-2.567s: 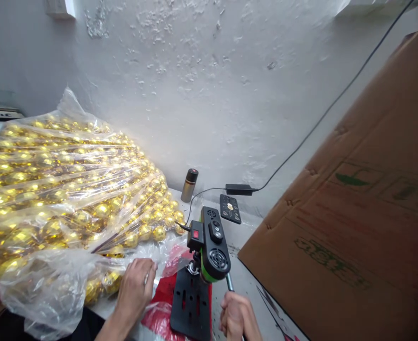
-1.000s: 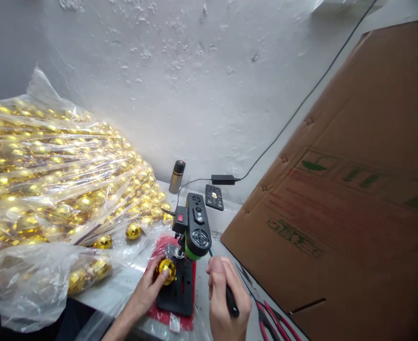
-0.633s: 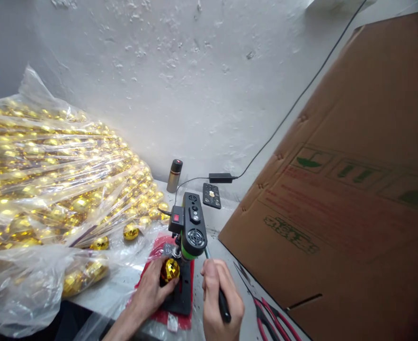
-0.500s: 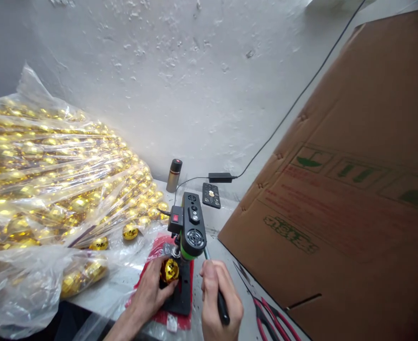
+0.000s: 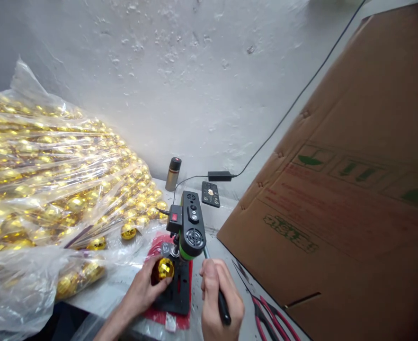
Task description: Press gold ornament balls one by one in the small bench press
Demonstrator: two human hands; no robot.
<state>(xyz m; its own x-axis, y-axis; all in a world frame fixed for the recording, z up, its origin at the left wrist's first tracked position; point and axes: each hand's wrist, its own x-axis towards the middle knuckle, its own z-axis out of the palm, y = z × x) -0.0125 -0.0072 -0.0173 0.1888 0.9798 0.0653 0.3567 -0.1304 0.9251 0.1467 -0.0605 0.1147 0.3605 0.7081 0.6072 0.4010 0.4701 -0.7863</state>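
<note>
One gold ball [image 5: 166, 268] pinched in fingers of L hand [image 5: 143, 286], beside press [image 5: 193, 225] head, over its base [image 5: 175, 304]; R hand [image 5: 214, 298] curled round its lever [image 5: 224, 309]. Step: prob. lining ball up; next move calls for steady L grip.

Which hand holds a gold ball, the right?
No, the left hand holds the gold ball; the right hand grips a black handle.

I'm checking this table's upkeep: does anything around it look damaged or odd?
The wall behind the table looks pitted and rough, unlike its smoother areas. The gold ball in the left hand shows no visible damage.
</note>
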